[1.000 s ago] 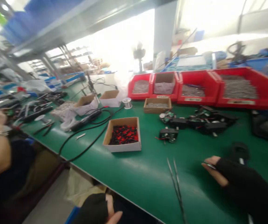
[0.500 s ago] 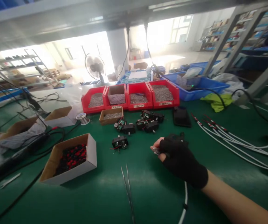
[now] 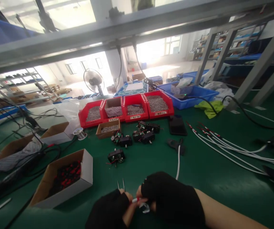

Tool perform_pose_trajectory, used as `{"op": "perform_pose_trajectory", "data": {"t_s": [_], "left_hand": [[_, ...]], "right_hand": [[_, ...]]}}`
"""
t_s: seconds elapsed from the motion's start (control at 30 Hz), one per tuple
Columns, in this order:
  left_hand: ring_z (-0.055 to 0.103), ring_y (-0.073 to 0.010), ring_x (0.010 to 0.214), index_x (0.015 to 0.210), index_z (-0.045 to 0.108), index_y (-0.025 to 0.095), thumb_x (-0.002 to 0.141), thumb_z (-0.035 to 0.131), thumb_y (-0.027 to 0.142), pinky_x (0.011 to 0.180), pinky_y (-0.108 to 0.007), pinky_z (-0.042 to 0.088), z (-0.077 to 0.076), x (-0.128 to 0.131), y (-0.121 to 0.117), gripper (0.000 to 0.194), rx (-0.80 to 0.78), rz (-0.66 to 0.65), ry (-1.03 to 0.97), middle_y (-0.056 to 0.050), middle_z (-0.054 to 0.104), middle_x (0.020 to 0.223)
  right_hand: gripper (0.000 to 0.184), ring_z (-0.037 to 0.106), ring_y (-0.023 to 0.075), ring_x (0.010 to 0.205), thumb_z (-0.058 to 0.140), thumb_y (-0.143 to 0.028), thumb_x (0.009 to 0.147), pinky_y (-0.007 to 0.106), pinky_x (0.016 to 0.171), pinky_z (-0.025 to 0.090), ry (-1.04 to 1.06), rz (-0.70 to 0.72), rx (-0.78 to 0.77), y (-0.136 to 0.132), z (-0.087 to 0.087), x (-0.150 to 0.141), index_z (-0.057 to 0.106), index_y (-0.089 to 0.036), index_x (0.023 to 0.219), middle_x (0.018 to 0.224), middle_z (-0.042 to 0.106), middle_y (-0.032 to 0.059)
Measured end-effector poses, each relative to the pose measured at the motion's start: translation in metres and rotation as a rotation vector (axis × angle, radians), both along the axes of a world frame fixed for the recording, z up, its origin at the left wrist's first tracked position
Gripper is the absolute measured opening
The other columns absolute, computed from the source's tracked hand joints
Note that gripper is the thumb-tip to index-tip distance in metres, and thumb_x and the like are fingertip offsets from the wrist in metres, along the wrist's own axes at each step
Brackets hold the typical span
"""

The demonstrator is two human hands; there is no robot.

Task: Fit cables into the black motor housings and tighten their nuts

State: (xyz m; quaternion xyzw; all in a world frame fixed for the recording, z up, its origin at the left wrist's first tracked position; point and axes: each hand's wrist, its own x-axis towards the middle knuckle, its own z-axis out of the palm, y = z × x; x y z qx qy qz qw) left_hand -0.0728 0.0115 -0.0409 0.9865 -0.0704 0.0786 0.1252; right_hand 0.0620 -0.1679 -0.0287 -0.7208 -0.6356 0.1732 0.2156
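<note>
My left hand [image 3: 109, 208], in a black fingerless glove, is closed at the bottom middle, pinching the red-and-white end of a white cable [image 3: 135, 200]. Close against it, my right hand [image 3: 172, 198], gloved the same way, is closed with its fingertips at the cable end. A small shiny, clear-looking piece [image 3: 144, 208] shows at the right fingers; its kind is unclear. Just behind the left hand, the tips of metal tweezers [image 3: 121, 183] stick out. Past my right hand lies a black clip-like part [image 3: 176, 146] with a white cable running down from it.
Black motor-like assemblies [image 3: 143, 135] lie mid-bench. Red bins [image 3: 137, 118] of small metal parts stand behind them. At left is a cardboard box [image 3: 86, 168] of red and black pieces, near a solder spool [image 3: 80, 133]. More white cables [image 3: 232, 146] and a dark flat device [image 3: 177, 125] lie at right.
My right hand has moved down and left from beside the black clip-like part, carrying the small shiny piece. My left hand has come into view, meeting it at the cable end. The view has shifted.
</note>
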Motion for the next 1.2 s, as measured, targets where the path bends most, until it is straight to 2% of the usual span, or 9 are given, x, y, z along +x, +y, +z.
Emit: {"op": "perform_pose_trajectory", "data": {"t_s": [0.07, 0.17, 0.33, 0.43, 0.63, 0.87, 0.97, 1.1, 1.2], "left_hand": [[0.070, -0.0170, 0.063, 0.086, 0.069, 0.020, 0.088, 0.063, 0.022, 0.055, -0.022, 0.052, 0.003, 0.008, 0.007, 0.007, -0.094, 0.038, -0.013, -0.002, 0.071, 0.075], [0.072, -0.0225, 0.093, 0.105, 0.067, 0.021, 0.081, 0.068, 0.014, 0.082, -0.031, 0.059, 0.014, 0.021, 0.020, 0.025, -0.154, 0.102, -0.068, -0.006, 0.073, 0.102], [0.047, -0.0311, 0.134, 0.128, 0.059, 0.012, 0.084, 0.066, 0.013, 0.116, -0.047, 0.034, 0.035, 0.061, 0.035, 0.045, -0.065, 0.356, 0.008, -0.017, 0.055, 0.138], [0.049, -0.0361, 0.129, 0.127, 0.060, 0.008, 0.079, 0.071, 0.009, 0.111, -0.049, 0.038, 0.034, 0.082, 0.040, 0.049, -0.078, 0.391, 0.135, -0.021, 0.056, 0.133], [0.061, -0.0345, 0.105, 0.106, 0.068, 0.012, 0.074, 0.071, 0.009, 0.092, -0.045, 0.046, 0.019, 0.105, 0.047, 0.032, -0.246, 0.355, 0.243, -0.017, 0.065, 0.111], [0.062, -0.0235, 0.086, 0.091, 0.065, 0.015, 0.071, 0.078, 0.036, 0.076, -0.031, 0.047, -0.003, 0.118, 0.034, 0.032, -0.815, 0.238, 0.241, -0.006, 0.068, 0.092], [0.060, -0.0213, 0.087, 0.104, 0.062, 0.014, 0.076, 0.072, 0.041, 0.076, -0.030, 0.047, -0.002, 0.111, 0.027, 0.041, -1.045, 0.250, 0.218, -0.007, 0.065, 0.097], [0.059, -0.0175, 0.080, 0.131, 0.051, 0.016, 0.088, 0.055, 0.045, 0.068, -0.028, 0.047, 0.008, 0.101, 0.021, 0.052, -1.343, 0.269, 0.248, -0.005, 0.058, 0.096], [0.054, -0.0127, 0.064, 0.135, 0.049, 0.013, 0.083, 0.066, 0.048, 0.059, -0.024, 0.041, 0.004, 0.101, 0.021, 0.064, -1.703, 0.142, 0.321, -0.001, 0.054, 0.080]], "right_hand": [[0.018, 0.069, 0.0193, 0.077, 0.061, -0.008, 0.082, 0.025, 0.069, 0.047, 0.032, -0.069, -0.042, -0.001, -0.005, 0.002, 0.074, -0.014, 0.093, 0.086, 0.075, 0.0060], [0.018, 0.071, 0.0265, 0.074, 0.060, -0.007, 0.080, 0.032, 0.068, 0.051, 0.082, -0.195, -0.097, 0.000, -0.009, 0.001, 0.076, -0.011, 0.087, 0.081, 0.075, 0.0126], [0.035, 0.071, 0.0237, 0.097, 0.051, -0.010, 0.088, 0.034, 0.087, 0.054, 0.238, -0.425, 0.007, 0.005, -0.017, 0.003, 0.070, -0.014, 0.116, 0.109, 0.074, 0.0109], [0.035, 0.070, 0.0240, 0.104, 0.047, -0.016, 0.091, 0.037, 0.093, 0.052, 0.285, -0.512, 0.104, 0.007, -0.023, 0.010, 0.068, -0.014, 0.119, 0.113, 0.074, 0.0107], [0.029, 0.068, 0.0222, 0.082, 0.045, -0.034, 0.094, 0.037, 0.077, 0.052, 0.328, -0.601, 0.284, 0.010, -0.028, 0.025, 0.068, -0.017, 0.092, 0.091, 0.073, 0.0078], [0.027, 0.068, 0.0201, 0.078, 0.047, -0.038, 0.092, 0.031, 0.071, 0.051, 0.373, -0.729, 0.400, 0.006, -0.021, 0.042, 0.066, -0.020, 0.088, 0.083, 0.071, 0.0034], [0.029, 0.070, 0.0204, 0.085, 0.049, -0.041, 0.092, 0.029, 0.073, 0.054, 0.423, -0.770, 0.401, 0.006, -0.017, 0.040, 0.069, -0.020, 0.092, 0.091, 0.074, 0.0039], [0.034, 0.064, 0.0168, 0.057, 0.051, -0.048, 0.090, 0.024, 0.050, 0.048, 0.405, -0.830, 0.386, 0.008, -0.017, 0.033, 0.072, -0.022, 0.085, 0.065, 0.068, 0.0004], [0.031, 0.061, 0.0142, 0.049, 0.054, -0.046, 0.091, 0.021, 0.044, 0.046, 0.325, -0.829, 0.454, 0.007, -0.025, 0.030, 0.073, -0.025, 0.080, 0.060, 0.066, -0.0018]]}}
